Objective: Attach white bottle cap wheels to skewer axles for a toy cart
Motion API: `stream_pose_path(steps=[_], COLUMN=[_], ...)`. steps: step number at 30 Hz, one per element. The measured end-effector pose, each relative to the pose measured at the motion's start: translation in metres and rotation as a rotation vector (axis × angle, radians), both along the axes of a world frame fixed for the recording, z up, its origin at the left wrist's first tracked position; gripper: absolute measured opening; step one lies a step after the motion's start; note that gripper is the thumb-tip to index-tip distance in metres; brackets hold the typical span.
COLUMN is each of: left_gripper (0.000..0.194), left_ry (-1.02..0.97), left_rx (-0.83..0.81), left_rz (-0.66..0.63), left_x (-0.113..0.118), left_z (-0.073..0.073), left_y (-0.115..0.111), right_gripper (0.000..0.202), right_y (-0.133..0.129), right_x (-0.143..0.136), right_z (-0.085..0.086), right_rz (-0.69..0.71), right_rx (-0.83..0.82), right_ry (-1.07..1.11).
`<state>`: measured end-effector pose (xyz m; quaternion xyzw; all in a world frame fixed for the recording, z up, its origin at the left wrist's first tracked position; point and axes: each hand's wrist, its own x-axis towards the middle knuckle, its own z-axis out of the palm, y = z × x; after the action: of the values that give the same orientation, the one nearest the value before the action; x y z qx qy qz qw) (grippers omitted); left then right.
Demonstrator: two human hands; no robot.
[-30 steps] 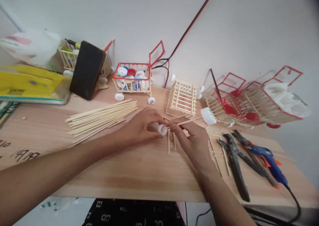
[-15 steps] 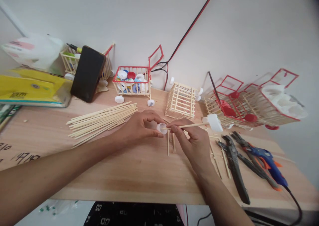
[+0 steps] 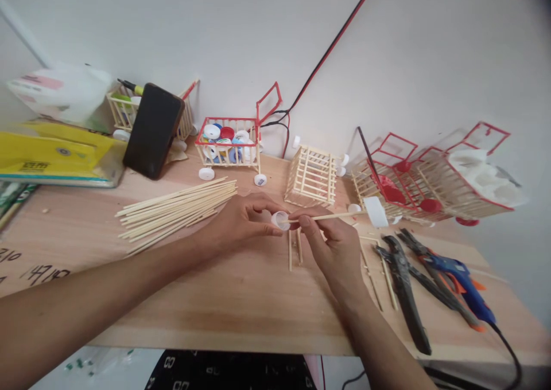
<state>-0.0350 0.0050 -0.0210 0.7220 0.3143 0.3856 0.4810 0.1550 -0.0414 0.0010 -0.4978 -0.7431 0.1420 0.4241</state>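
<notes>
Between thumb and fingers, my left hand (image 3: 245, 221) pinches a white bottle cap (image 3: 280, 221), its hollow side turned to the right. My right hand (image 3: 331, 241) grips a thin wooden stick (image 3: 338, 215). The stick's left tip reaches into the cap's hollow; whether it touches the inside I cannot tell. A second white cap (image 3: 376, 212) sits on the stick's other end. Just behind my hands lies a small stick-built basket (image 3: 310, 175) with white caps as wheels. Short cut sticks (image 3: 290, 252) lie on the table below my fingers.
A pile of sticks (image 3: 172, 212) lies to the left. Pliers (image 3: 407, 298) and a blue glue gun (image 3: 462, 278) lie at right. Along the wall stand a cap-filled cart (image 3: 228, 146), a phone (image 3: 152, 131) and red-trimmed carts (image 3: 456, 189). A yellow packet (image 3: 55, 152) is at far left.
Both hands keep their grips and the stick's tip stays at the held cap. The cap on the stick's far end has shifted slightly right. The whole view has moved a little.
</notes>
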Motion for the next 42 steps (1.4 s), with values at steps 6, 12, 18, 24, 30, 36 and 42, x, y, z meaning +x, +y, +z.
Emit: stream_pose_path(steps=[6, 12, 18, 24, 30, 36, 42], left_gripper=[0.028, 0.029, 0.028, 0.032, 0.039, 0.031, 0.026], left_ry=[0.009, -0.011, 0.019, 0.035, 0.016, 0.141, 0.238], left_rx=[-0.079, -0.029, -0.002, -0.035, -0.031, 0.212, 0.314], left_rz=[-0.023, -0.014, 0.023, -0.019, -0.065, -0.008, 0.016], left_x=[-0.002, -0.001, 0.001, 0.001, 0.001, 0.0, 0.0], left_z=[0.004, -0.001, -0.003, -0.009, -0.007, 0.004, 0.006], left_y=[-0.003, -0.001, 0.0, 0.001, 0.0, -0.002, -0.004], right_gripper=[0.019, 0.019, 0.022, 0.021, 0.021, 0.019, 0.017], right_y=[-0.001, -0.002, -0.002, 0.0, 0.0, 0.0, 0.0], right_x=[-0.001, -0.001, -0.001, 0.0, 0.0, 0.002, 0.003], right_z=[-0.003, -0.001, 0.0, 0.001, 0.002, 0.002, 0.0], right_rz=[-0.023, -0.024, -0.034, -0.029, 0.008, 0.011, 0.008], right_rx=[-0.031, -0.04, 0.022, 0.041, 0.008, -0.005, 0.011], right_ry=[0.024, 0.027, -0.032, -0.047, -0.04, -0.048, -0.099])
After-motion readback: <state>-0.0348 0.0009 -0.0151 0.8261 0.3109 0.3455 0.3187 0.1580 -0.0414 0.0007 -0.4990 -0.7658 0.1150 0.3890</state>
